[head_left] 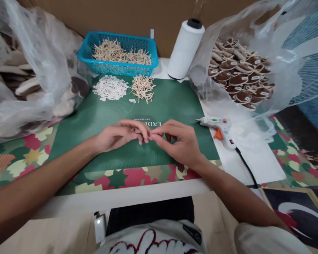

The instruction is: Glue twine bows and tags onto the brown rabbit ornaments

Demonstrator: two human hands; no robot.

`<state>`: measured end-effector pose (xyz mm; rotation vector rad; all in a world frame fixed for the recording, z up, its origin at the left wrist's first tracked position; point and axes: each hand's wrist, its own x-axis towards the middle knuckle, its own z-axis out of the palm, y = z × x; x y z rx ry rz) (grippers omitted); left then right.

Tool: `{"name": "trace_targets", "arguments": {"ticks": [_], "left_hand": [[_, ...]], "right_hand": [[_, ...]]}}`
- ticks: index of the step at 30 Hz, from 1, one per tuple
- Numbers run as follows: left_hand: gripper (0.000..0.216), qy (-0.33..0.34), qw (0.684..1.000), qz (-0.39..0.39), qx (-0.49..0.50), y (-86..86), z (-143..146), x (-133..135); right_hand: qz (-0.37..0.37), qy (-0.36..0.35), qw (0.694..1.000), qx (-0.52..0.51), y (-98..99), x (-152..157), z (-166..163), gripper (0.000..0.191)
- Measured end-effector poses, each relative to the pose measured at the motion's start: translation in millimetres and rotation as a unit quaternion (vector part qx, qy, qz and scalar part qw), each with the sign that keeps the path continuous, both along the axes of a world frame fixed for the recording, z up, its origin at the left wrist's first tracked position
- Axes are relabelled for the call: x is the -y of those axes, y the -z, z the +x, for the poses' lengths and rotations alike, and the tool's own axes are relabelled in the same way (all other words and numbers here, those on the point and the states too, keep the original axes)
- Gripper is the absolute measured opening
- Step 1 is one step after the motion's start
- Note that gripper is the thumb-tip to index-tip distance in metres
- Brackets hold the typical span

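My left hand (pixel 124 132) is over the green mat (pixel 76 130), its fingers loosely stretched and slightly bent, with nothing visible in them. My right hand (pixel 178 139) meets it, thumb and forefinger pinched together at my left fingertips. Anything in that pinch is too small or hidden to make out. Beyond the hands lie a pile of small white printed labels (pixel 110 88) and a heap of knotted cream cords (pixel 143 87). A single label (pixel 132 100) rests apart, close to the cords, with a thin thread trailing from it.
A blue basket (pixel 116 68) of cords stands at the back, beside a white thread cone (pixel 187 49). Plastic bags flank the mat; the right one holds small brown shoe-shaped pieces (pixel 238 77), the left one plush pieces (pixel 29 86). A glue gun (pixel 219 127) with a black cable lies right.
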<state>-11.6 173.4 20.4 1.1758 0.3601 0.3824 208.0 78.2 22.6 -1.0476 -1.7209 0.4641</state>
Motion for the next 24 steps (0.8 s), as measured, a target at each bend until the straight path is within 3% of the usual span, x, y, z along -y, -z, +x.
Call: {"name": "trace_targets", "arguments": {"ticks": [13,20,24], "left_hand": [[0.019,0.002,0.999,0.016,-0.028,0.9,-0.4,0.9],[0.009,-0.009,0.998,0.043,-0.045,1.3,2.4,4.1],[0.013,-0.007,0.999,0.03,-0.031,3.4,2.6,5.1]], "right_hand": [[-0.029,-0.006,1.0,0.002,2.1,0.1,-2.8,0.014],[-0.12,-0.02,0.993,-0.001,4.1,1.8,-7.3,0.011],[-0.14,-0.066,0.988,0.002,2.4,5.0,-5.9,0.013]]}}
